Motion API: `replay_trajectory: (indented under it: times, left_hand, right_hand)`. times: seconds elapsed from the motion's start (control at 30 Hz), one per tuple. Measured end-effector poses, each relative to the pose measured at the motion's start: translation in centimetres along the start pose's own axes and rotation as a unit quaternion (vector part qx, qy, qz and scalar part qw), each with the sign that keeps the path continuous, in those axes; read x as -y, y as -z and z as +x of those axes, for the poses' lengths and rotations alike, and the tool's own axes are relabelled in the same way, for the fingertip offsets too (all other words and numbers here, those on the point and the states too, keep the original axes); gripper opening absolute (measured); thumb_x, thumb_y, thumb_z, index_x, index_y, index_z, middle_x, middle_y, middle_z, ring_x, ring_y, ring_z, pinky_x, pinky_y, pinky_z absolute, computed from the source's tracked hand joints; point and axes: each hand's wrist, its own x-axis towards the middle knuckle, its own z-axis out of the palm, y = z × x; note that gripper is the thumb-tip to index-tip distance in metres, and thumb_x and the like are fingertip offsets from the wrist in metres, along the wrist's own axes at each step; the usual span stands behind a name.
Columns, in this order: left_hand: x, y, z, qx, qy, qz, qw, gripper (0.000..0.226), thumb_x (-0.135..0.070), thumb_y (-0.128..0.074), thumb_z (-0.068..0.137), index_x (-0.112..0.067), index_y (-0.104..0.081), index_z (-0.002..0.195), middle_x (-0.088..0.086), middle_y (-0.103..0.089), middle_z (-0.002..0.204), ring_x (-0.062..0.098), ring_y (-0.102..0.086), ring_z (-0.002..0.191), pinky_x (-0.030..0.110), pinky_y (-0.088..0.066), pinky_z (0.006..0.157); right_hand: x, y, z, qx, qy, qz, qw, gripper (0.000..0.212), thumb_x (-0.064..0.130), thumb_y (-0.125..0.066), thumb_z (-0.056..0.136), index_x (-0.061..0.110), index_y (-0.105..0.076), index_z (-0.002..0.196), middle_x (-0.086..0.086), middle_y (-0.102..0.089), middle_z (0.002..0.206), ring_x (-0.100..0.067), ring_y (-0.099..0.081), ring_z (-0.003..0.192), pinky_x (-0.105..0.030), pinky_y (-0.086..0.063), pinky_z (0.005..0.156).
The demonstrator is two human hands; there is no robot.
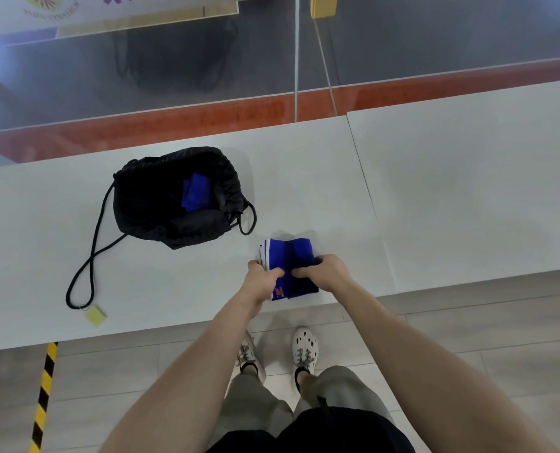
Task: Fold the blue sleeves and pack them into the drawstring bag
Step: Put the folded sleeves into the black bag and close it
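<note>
Folding step in progress. The left hand and the right hand are gripping the blue sleeve, fingers curled round its cloth, while it is lying partly folded at the near edge of the white table. The drawstring bag is sitting open to the far left, well apart, with a packed sleeve lying inside. The next move is probably finishing the fold, then carrying the bundle left into the bag's mouth without letting it unfold.
</note>
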Motion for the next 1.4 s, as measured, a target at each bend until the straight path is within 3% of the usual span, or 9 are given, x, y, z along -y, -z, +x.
replay_trajectory:
  times: [0.23, 0.4, 0.6, 0.77, 0.83, 1.0, 1.13, 1.3, 1.4]
  left_hand:
    - [-1.9, 2.2, -1.4, 0.033, -0.001, -0.176, 0.984, 0.050, -0.044, -0.060, 0.112, -0.009, -0.047, 0.146, 0.013, -0.074, 0.135, 0.033, -0.077, 0.117, 0.045, -0.065, 0.091]
    - [-4.5, 7.2, -4.4, 0.105, -0.059, -0.221, 0.968, 0.043, -0.037, -0.053, 0.115, -0.012, -0.062, 0.150, 0.012, -0.078, 0.137, 0.034, -0.073, 0.129, 0.055, -0.054, 0.117]
    - [-7.5, 13.3, -4.4, -0.001, -0.120, -0.223, 0.968, 0.050, -0.034, -0.063, 0.113, -0.019, -0.037, 0.153, 0.008, -0.071, 0.139, 0.029, -0.077, 0.119, 0.052, -0.066, 0.097]
    - [-9.5, 19.3, -2.1, -0.075, -0.193, -0.056, 0.977, 0.041, -0.048, -0.048, 0.116, -0.026, -0.040, 0.150, -0.004, -0.070, 0.124, 0.015, -0.074, 0.107, 0.025, -0.062, 0.074]
    - [-9.6, 22.8, 0.0, -0.163, -0.256, 0.096, 0.948, 0.034, -0.045, -0.052, 0.114, -0.024, -0.055, 0.140, -0.002, -0.069, 0.117, 0.021, -0.071, 0.108, 0.037, -0.060, 0.089]
    - [-10.8, 30.1, 5.0, -0.278, -0.379, 0.451, 0.759, 0.008, -0.032, -0.076, 0.098, -0.033, -0.081, 0.105, 0.005, -0.058, 0.143, 0.036, -0.050, 0.142, 0.056, -0.042, 0.117]
    - [-14.0, 31.4, 8.5, -0.158, -0.244, 0.463, 0.838, 0.032, -0.060, -0.081, 0.091, -0.036, -0.082, 0.112, 0.012, -0.016, 0.182, 0.039, -0.026, 0.164, 0.052, -0.041, 0.123]
    - [-15.0, 32.2, 11.0, -0.142, -0.159, 0.326, 0.921, 0.015, -0.027, -0.086, 0.079, -0.015, -0.088, 0.088, 0.007, -0.083, 0.099, 0.029, -0.079, 0.097, 0.038, -0.059, 0.076]
    - [-14.8, 33.4, 10.7, -0.139, -0.134, 0.305, 0.933, 0.036, -0.014, -0.086, 0.080, -0.017, -0.084, 0.115, 0.006, -0.081, 0.115, 0.025, -0.074, 0.105, 0.030, -0.052, 0.083]
  right_hand:
    - [2.3, -1.5, -1.3, 0.051, 0.056, 0.219, 0.973, 0.038, 0.010, -0.073, 0.094, 0.018, -0.066, 0.130, -0.006, -0.077, 0.123, -0.027, -0.075, 0.112, -0.052, -0.062, 0.102]
    - [6.5, -1.6, -3.3, 0.106, 0.093, 0.264, 0.954, 0.043, 0.001, -0.069, 0.094, 0.019, -0.069, 0.133, -0.005, -0.081, 0.121, -0.030, -0.075, 0.116, -0.049, -0.060, 0.105]
    - [13.7, -5.4, -4.2, 0.110, 0.128, 0.249, 0.954, 0.050, 0.011, -0.087, 0.083, 0.019, -0.071, 0.129, -0.002, -0.083, 0.115, -0.027, -0.080, 0.107, -0.048, -0.066, 0.094]
    - [18.9, -9.7, -4.1, 0.044, 0.144, 0.278, 0.949, 0.052, 0.011, -0.092, 0.079, 0.024, -0.068, 0.123, 0.000, -0.081, 0.114, -0.025, -0.080, 0.103, -0.051, -0.069, 0.085]
    - [20.4, -10.6, -4.1, 0.006, 0.141, 0.276, 0.951, 0.046, 0.008, -0.090, 0.083, 0.027, -0.066, 0.117, 0.001, -0.080, 0.113, -0.023, -0.079, 0.102, -0.049, -0.069, 0.083]
    - [23.1, -11.9, -3.3, -0.037, 0.077, 0.337, 0.937, 0.044, 0.004, -0.088, 0.083, 0.022, -0.068, 0.117, -0.005, -0.079, 0.116, -0.029, -0.079, 0.103, -0.051, -0.069, 0.079]
    - [24.2, -13.3, -2.5, -0.076, 0.046, 0.390, 0.917, 0.048, 0.004, -0.088, 0.079, 0.022, -0.069, 0.119, -0.007, -0.079, 0.117, -0.032, -0.079, 0.105, -0.050, -0.069, 0.077]
    - [25.8, -15.0, -2.4, -0.087, 0.013, 0.424, 0.901, 0.047, 0.000, -0.081, 0.082, 0.018, -0.065, 0.122, -0.007, -0.074, 0.118, -0.032, -0.075, 0.107, -0.055, -0.069, 0.078]
    - [27.1, -15.9, -2.1, -0.050, -0.035, 0.422, 0.905, 0.044, -0.001, -0.076, 0.085, 0.015, -0.061, 0.123, -0.012, -0.069, 0.121, -0.036, -0.073, 0.109, -0.058, -0.068, 0.077]
